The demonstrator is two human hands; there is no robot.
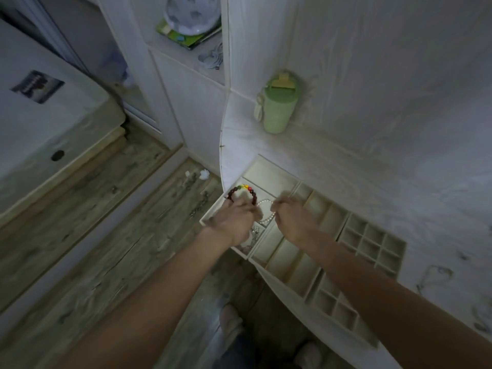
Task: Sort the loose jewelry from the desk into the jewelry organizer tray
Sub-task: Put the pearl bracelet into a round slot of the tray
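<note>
Cream jewelry organizer tray [330, 217] on a whitish wood-grain desk [399, 145], its near-left end overhanging or flush with the curved desk edge; cannot tell which. Beaded bracelet [242, 193], dark beads with a few green, yellow and red ones, held above the tray's left compartments by the left hand [234, 219], fingers curled round it. White pearl strand [266, 213] stretched between both hands, pinched by the right hand [295, 219], fingers curled tight. Small silvery pieces [254, 235] in a compartment just under the left wrist, too blurred to name. Long and small square compartments to the right, bare and open. Hands motion-blurred, fingertips hard to separate. Wide bare desk beyond the tray to the right and back. Green lidded cup [277, 107] well apart near the back wall. Faint wiry outline [436, 278] on the desk at the right, unclear. Left of the desk: wood-look floor [106, 235], pale bed [40, 129], shelf with globe-like lamp [193, 14]. Feet cut off at the bottom edge.
</note>
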